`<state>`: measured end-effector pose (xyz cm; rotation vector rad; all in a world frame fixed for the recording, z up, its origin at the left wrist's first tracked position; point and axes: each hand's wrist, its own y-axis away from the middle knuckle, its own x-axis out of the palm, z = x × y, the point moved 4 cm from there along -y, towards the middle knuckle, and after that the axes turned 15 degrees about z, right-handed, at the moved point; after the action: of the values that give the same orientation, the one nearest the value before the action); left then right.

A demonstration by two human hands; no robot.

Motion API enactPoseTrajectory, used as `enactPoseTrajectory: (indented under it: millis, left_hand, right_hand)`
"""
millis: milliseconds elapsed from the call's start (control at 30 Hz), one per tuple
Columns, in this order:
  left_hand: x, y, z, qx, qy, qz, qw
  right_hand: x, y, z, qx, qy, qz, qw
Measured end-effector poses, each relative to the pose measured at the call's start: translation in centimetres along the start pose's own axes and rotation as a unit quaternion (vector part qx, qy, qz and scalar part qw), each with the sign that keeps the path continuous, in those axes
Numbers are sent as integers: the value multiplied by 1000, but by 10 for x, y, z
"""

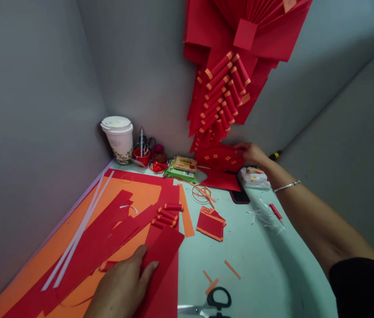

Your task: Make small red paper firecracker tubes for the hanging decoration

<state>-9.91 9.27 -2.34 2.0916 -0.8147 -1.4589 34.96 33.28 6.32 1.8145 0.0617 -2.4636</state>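
My left hand (120, 282) is closed on a long red paper strip (165, 247) near the front of the table, thumb on top of it. With arm stretched out, my right hand (253, 153) has its fingers at the edge of a rounded red paper piece (220, 155) with small orange squares, against the wall. Beyond my left hand lie several red paper rolls (167, 214) with orange ends. Above, on the wall, hangs a red folded-paper decoration (200, 26) with similar rolls. Flat red rectangles with orange edges (211, 224) lie to the right.
Red and orange sheets (134, 183) cover the table's left side, with white strips (77, 234) on them. Black-handled scissors (218, 300) lie in front. Along the wall stand a lidded cup (119, 141), a red tool cup (141, 157), snack packets (182, 168) and a phone (240, 196).
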Motion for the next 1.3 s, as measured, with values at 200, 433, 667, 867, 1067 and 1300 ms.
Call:
enactPoseTrajectory:
  millis: [200,433,667,867,1067,1300]
  left_hand:
    - [-2,2,2,14,22,-19,999]
    - [-1,1,5,30,51,-24,998]
    - [-1,0,8,44,78,-29,996]
    - [-1,8,4,56,103,-31,993]
    - [-7,16,2,79,152,-78,982]
    - [-12,18,2,148,341,-129,919]
  right_hand:
    - [6,-17,-5,3,-55,29,998]
    - [6,-25,5,-7,-52,33,998]
    - [0,-22,10,3,-4,-13,1000]
    - [-8,24,30,-1,41,-136,990]
    - [35,88,109,-95,-10,-180,979]
    - [138,157,216,-120,-438,145,879]
